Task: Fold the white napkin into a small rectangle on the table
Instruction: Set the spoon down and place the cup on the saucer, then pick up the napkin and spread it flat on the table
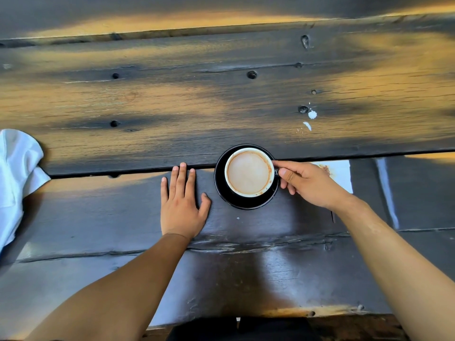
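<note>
Now the left hand point(181, 205) lies flat and released on the bench point(246, 99), the right hand point(307, 183) pinches the cup point(248, 171) handle, and the white napkin point(338, 172) lies flat just behind it.

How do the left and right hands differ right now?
The left hand lies flat and open on the table, holding nothing; the right hand is curled, pinching the coffee cup's handle. The left points straight ahead; the right angles in toward the cup. Neither touches the white napkin.
</note>
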A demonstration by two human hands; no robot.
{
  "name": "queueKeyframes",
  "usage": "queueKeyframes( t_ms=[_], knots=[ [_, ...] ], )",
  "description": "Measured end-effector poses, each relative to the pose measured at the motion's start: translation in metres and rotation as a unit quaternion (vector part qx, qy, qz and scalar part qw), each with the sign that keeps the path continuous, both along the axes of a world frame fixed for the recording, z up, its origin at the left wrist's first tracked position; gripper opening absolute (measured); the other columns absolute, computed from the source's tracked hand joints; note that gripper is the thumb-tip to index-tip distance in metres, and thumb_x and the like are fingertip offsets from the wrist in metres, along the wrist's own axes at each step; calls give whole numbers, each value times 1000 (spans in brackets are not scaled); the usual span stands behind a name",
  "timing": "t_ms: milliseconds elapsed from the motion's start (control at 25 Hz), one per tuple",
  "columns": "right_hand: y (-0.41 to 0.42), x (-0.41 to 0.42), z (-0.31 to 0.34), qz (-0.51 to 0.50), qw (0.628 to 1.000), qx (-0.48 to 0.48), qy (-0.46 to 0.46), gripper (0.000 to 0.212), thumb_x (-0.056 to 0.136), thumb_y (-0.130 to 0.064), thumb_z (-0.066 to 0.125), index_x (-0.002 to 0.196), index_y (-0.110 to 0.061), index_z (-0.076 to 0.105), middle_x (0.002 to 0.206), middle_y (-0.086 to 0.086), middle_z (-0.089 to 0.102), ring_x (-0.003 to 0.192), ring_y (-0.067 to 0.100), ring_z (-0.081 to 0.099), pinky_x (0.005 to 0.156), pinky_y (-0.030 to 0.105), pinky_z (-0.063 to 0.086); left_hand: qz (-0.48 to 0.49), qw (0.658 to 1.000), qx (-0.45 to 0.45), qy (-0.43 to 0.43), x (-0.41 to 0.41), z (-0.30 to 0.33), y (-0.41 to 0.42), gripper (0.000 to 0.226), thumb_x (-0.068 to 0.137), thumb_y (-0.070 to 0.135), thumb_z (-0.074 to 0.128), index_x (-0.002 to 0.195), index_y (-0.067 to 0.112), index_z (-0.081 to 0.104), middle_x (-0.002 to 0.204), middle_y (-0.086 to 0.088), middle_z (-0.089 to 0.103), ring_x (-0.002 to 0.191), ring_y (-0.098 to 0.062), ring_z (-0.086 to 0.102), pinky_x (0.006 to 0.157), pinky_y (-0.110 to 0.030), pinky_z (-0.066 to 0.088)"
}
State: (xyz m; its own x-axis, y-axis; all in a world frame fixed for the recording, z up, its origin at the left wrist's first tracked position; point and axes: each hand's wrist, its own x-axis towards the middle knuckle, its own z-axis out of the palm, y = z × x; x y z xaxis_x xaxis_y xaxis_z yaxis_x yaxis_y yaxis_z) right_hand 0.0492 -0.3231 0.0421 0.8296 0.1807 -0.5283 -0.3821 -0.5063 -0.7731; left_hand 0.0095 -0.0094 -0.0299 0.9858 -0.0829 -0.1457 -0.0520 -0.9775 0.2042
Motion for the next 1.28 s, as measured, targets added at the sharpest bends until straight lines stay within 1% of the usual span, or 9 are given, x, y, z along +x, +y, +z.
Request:
queueKeyframes(
  t_ms=[120, 280, 400, 560, 960, 1040, 1120, 1200, 1280],
  knots=[
    [12, -20, -5, -114, 993, 5, -29, 33, 105, -24, 47, 137, -28, 53, 91, 0, 67, 71, 13, 60, 69, 16, 45, 1, 1000, 5, 11, -1, 2, 1, 70, 96, 44, 32, 157, 10, 28, 168, -10, 19, 157, -26, 10, 127, -50, 6],
    [30, -80, -16, -202, 955, -157, -148, 29, 99, -15, 51, 126, -15, 63, 114, 2, 62, 104, 19, 61, 97, 32, 46, -8, 999, 17, 41, -2, 8, -2, 70, 99, 45, 25, 159, 10, 23, 168, -11, 15, 157, -27, 8, 127, -52, 8],
    [52, -134, -21, -117, 955, -243, -123, 35, 95, -10, 52, 129, -9, 62, 134, 7, 53, 130, 27, 47, 113, 28, 32, -31, 996, 3, 85, -13, 16, 11, 72, 97, 46, 20, 159, 10, 23, 169, -11, 13, 157, -28, 8, 127, -50, 10],
    [78, -190, -21, 57, 940, -328, -70, 69, 94, -19, 50, 157, -9, 22, 168, 10, 6, 155, 29, 0, 126, 41, 6, -50, 991, -14, 123, -73, 37, 39, 78, 91, 46, 16, 156, 6, 30, 168, -15, 14, 156, -33, 12, 127, -48, 13],
    [111, -270, 9, 117, 930, -345, 47, 78, 94, -19, 45, 160, -13, 3, 166, 7, -19, 154, 27, -14, 125, 39, 12, -68, 976, -25, 204, -225, 60, 79, 85, 85, 49, 5, 157, 10, 25, 170, -10, 1, 157, -28, 2, 127, -43, 5],
    [120, -287, 11, 107, 934, -333, 71, 74, 95, -19, 44, 159, -12, 7, 167, 6, -15, 155, 27, -11, 125, 39, 15, -53, 974, -34, 216, -246, 62, 80, 77, 90, 46, 11, 156, 10, 28, 170, -10, 2, 157, -28, 2, 127, -44, 7],
    [126, -305, 14, 91, 939, -328, 57, 61, 94, -18, 45, 152, -6, 29, 162, 12, 12, 152, 33, 10, 121, 37, 24, -29, 973, -48, 223, -264, 67, 81, 60, 100, 38, 30, 153, 10, 34, 169, -10, 7, 157, -27, 7, 127, -42, 13],
    [126, -316, 16, 92, 936, -338, 34, 37, 93, -20, 47, 128, -11, 53, 133, 10, 39, 131, 29, 37, 109, 34, 37, 34, 974, -96, 201, -277, 73, 81, 45, 101, 28, 44, 141, 8, 49, 161, -14, 30, 149, -32, 29, 121, -41, 28],
    [121, -318, 18, 113, 934, -334, 55, 24, 94, -22, 46, 112, -15, 60, 119, 7, 48, 117, 27, 49, 100, 35, 43, 101, 971, -135, 171, -286, 76, 80, 33, 100, 24, 47, 124, 7, 61, 135, -13, 54, 130, -32, 48, 108, -40, 41]
  ],
)
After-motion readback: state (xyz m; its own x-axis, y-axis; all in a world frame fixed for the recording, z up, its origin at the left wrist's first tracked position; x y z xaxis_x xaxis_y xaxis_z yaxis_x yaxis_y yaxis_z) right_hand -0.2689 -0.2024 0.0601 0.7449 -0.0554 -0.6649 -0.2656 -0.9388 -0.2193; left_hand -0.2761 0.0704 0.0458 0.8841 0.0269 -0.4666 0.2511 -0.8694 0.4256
